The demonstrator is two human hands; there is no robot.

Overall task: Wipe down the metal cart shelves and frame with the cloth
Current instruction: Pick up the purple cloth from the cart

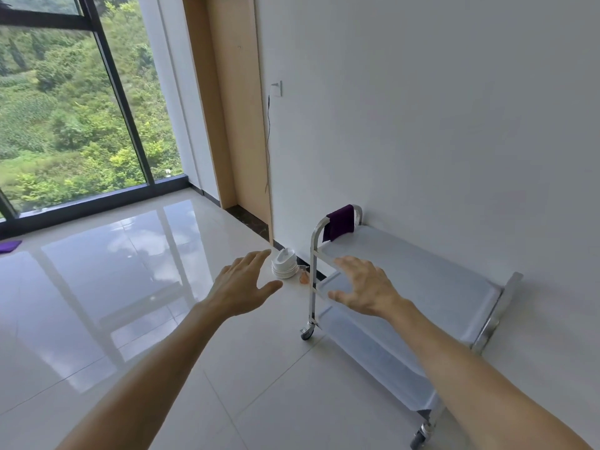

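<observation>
A three-shelf stainless steel cart on castors (422, 287) stands against the white wall, with a dark purple cloth (339, 222) draped over its far handle bar. Both bare hands reach forward with fingers spread and hold nothing: the left hand (242, 287) over the glossy tiled floor (97, 287), the right hand (363, 287) before the cart's shelves

Glossy tiled floor (136, 319), big window (65, 108)
</observation>
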